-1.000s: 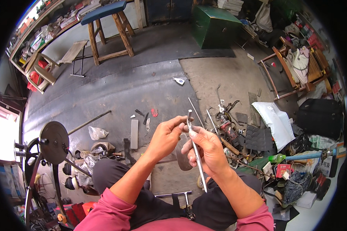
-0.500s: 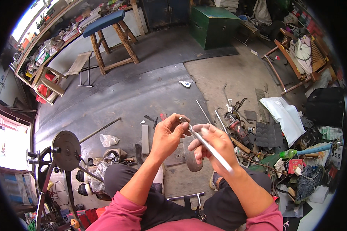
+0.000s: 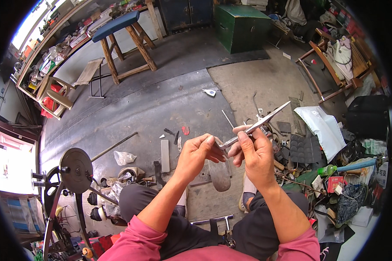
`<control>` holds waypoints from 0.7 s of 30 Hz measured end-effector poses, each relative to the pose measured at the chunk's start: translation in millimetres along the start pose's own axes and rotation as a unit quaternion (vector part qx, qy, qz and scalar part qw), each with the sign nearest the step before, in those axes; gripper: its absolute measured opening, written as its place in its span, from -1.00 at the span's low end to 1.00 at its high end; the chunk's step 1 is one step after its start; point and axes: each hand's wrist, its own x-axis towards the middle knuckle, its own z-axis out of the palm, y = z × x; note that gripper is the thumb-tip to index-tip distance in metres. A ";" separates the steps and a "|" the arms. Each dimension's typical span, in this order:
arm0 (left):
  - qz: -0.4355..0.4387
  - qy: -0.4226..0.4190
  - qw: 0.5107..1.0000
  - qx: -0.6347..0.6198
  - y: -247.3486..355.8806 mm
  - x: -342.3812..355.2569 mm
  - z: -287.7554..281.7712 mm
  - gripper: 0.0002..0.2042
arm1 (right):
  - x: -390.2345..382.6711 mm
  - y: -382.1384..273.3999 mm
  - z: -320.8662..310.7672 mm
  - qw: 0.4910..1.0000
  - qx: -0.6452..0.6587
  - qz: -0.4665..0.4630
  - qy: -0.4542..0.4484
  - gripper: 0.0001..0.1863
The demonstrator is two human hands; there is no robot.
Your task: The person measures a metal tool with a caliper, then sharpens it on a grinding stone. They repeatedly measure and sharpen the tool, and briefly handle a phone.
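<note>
In front of my chest, a long silvery metal tool (image 3: 270, 117) tapers to a point at the upper right and bends at its lower left end. My right hand (image 3: 258, 158) grips it along the middle between thumb and fingers. At the bent end, the thumb and fingers of my left hand (image 3: 195, 154) are pinched together; exactly what they cover there is hidden. Just below both hands, between my knees, stands a grey sole-shaped plate (image 3: 221, 177).
At my left stands a hand-cranked machine with a round dark disc (image 3: 75, 170). Tools, a white bag (image 3: 320, 130) and a green bottle (image 3: 327, 170) crowd the floor at right. Farther off are a blue-topped wooden stool (image 3: 116, 27) and a green chest (image 3: 240, 30).
The metal tool has swung round: its long end pointed down toward my right forearm and now points up and right. My right hand has turned with it, while my left hand moved slightly down.
</note>
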 end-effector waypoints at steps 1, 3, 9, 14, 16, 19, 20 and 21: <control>-0.001 -0.004 1.000 -0.004 -0.3 -0.1 -0.5 -0.59 | 0.3 -0.2 -0.5 1.000 -0.021 -0.009 0.003 -0.76; -0.001 -0.010 1.000 -0.011 -0.9 -1.1 -1.7 -0.58 | 0.7 -0.3 -1.0 0.999 -0.048 -0.024 0.006 -0.77; -0.006 -0.011 1.000 -0.018 -0.2 -3.4 -3.1 -0.58 | 0.4 -2.7 1.8 0.995 -0.082 -0.049 0.008 -0.79; -0.029 0.001 1.000 -0.002 1.0 -3.5 -1.7 -0.71 | -2.5 -5.4 3.1 0.991 -0.114 -0.076 0.000 -0.81; -0.024 0.007 1.000 -0.011 1.1 -3.7 -1.2 -0.76 | -4.0 -4.9 3.4 0.988 -0.132 -0.086 -0.009 -0.84; -0.007 0.020 0.999 -0.025 0.8 -3.8 -0.6 -0.78 | -4.8 -2.4 4.0 0.978 -0.159 -0.136 -0.016 -0.88; 0.001 0.025 0.999 -0.030 0.8 -3.7 -0.5 -0.78 | -4.7 -1.3 4.3 0.973 -0.168 -0.159 -0.018 -0.90; 0.007 0.031 0.999 -0.025 0.9 -3.4 -0.4 -0.78 | -4.4 -0.4 4.7 0.968 -0.180 -0.171 -0.026 -0.90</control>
